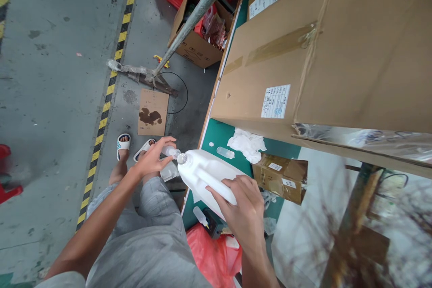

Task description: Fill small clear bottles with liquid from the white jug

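My right hand is wrapped round the handle of a white plastic jug, which is tipped on its side with its mouth toward the left. Against that mouth is the neck of a small clear bottle, gripped between the fingers and thumb of my left hand. Whether liquid is flowing between them cannot be made out. Just below the small bottle is a translucent container, partly hidden. On the green tabletop beyond the jug lie another small clear bottle and a crumpled white tissue.
A large cardboard box covers much of the table, with a smaller taped box beside it. Near me are a yellow-tipped bottle and a red plastic bag. A metal pole stands on the floor, left of the table.
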Demonstrator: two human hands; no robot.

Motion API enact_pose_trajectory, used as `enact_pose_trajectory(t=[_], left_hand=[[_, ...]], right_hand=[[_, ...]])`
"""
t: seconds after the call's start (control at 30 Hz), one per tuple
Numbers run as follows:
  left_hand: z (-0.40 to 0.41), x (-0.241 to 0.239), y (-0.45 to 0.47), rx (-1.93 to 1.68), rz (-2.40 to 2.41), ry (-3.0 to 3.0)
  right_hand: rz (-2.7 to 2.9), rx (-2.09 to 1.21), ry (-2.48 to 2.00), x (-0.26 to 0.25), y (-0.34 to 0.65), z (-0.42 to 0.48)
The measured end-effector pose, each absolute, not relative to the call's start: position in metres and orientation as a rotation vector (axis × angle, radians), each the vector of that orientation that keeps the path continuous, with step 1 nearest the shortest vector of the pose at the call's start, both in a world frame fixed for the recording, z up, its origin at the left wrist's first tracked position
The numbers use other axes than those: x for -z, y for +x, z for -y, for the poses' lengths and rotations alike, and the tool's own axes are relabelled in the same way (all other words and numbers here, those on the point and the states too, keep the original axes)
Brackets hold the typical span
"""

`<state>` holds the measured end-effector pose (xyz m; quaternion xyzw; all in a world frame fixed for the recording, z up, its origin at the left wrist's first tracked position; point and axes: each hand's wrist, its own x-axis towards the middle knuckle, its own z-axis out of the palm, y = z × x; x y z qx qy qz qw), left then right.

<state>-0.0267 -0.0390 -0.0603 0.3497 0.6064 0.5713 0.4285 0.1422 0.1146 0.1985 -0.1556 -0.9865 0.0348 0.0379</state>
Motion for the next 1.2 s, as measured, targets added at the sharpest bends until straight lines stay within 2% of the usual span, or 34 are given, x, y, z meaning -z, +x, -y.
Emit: enact_pose_trajectory(t=[1.2], left_hand=[[0.0391,0.062,-0.027,-1.412,-1.525,0.871]], right_hand=[[3.034,-0.086,-0.476,-0.1972,0.1409,-0.1141]])
